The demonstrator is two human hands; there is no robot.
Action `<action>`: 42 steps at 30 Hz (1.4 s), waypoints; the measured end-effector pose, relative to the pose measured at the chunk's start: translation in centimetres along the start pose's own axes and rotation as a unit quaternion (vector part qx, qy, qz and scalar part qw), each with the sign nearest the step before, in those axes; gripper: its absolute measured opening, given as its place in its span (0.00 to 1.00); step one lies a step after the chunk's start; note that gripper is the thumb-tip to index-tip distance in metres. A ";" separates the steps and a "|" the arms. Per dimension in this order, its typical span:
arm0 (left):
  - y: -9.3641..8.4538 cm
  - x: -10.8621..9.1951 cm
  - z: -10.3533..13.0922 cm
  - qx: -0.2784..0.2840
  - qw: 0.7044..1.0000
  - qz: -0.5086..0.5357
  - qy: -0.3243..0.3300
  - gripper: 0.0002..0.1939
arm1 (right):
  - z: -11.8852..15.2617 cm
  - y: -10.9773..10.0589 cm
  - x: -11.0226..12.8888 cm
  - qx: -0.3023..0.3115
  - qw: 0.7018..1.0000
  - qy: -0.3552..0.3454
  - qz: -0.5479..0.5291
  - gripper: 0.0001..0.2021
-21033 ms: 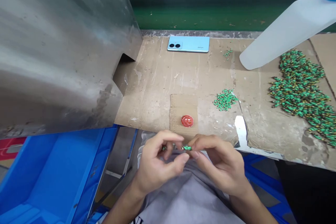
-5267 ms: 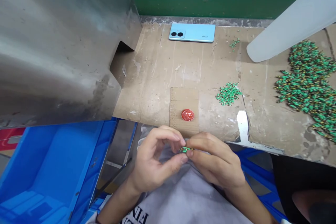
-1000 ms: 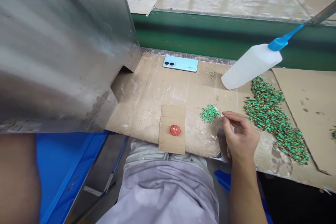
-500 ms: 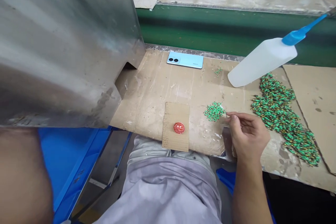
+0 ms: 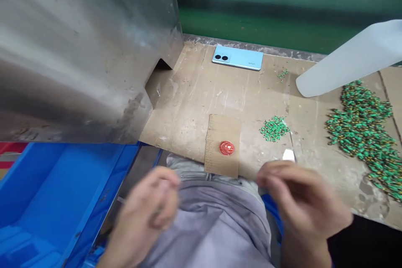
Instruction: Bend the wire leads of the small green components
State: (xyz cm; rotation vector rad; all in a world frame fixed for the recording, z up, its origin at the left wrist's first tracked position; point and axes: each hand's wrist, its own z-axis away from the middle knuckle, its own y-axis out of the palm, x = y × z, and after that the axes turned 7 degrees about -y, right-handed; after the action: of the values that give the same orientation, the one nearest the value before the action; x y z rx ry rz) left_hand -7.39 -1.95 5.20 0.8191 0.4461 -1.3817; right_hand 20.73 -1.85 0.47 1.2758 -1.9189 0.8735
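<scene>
My left hand [image 5: 153, 203], blurred by motion, is over my lap left of the cardboard strip, its fingers curled in. Anything inside it is too smeared to make out. My right hand [image 5: 306, 199], also blurred, is at the table's front edge with thumb and fingertips brought together; what they hold, if anything, is unclear. Between the hands, a small round dab of glossy red paste [image 5: 226, 148] sits on the cardboard strip [image 5: 223, 125]. Beyond the right hand lies a small pile of tiny green pieces [image 5: 274, 128]. A small white object [image 5: 288, 155] shows just behind that hand.
A large heap of green and dark pieces [image 5: 364, 125] covers the right side. A white squeeze bottle [image 5: 342, 63] leans near it. A light blue phone [image 5: 238, 57] lies at the back. A metal panel [image 5: 94, 50] stands left, above a blue bin [image 5: 63, 180].
My right hand has drawn back from the small green pile toward my body. My left hand has come into view over my lap. The camera view has shifted right and down.
</scene>
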 end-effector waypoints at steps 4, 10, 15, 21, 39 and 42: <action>2.8 1.6 -3.1 0.166 0.982 -0.085 -0.024 0.18 | 1.3 2.8 2.0 0.174 0.979 0.069 -0.079 0.14; 4.2 1.3 -3.4 0.139 0.968 -0.196 0.066 0.13 | 1.9 3.6 1.7 0.098 0.946 0.236 -0.201 0.06; 4.4 1.0 -3.7 0.155 0.946 -0.256 0.126 0.08 | 1.8 3.5 1.8 0.139 0.935 0.246 -0.212 0.02; 4.5 1.4 -3.9 0.146 0.959 -0.199 0.137 0.07 | 1.5 3.2 1.6 0.156 0.967 0.157 -0.130 0.04; 5.7 1.8 -5.5 0.198 0.972 0.101 -0.072 0.19 | 1.7 3.4 0.8 0.128 0.989 0.077 -0.009 0.09; 5.8 1.5 -5.5 0.178 0.970 0.147 -0.073 0.20 | 1.8 3.3 0.7 0.125 0.988 0.086 -0.005 0.08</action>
State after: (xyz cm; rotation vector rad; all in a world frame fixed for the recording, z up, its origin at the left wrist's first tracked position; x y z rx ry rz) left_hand -0.56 0.96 1.99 1.0202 -0.0439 -1.2472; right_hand 17.15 -2.69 -0.45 1.3030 -1.7067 1.2095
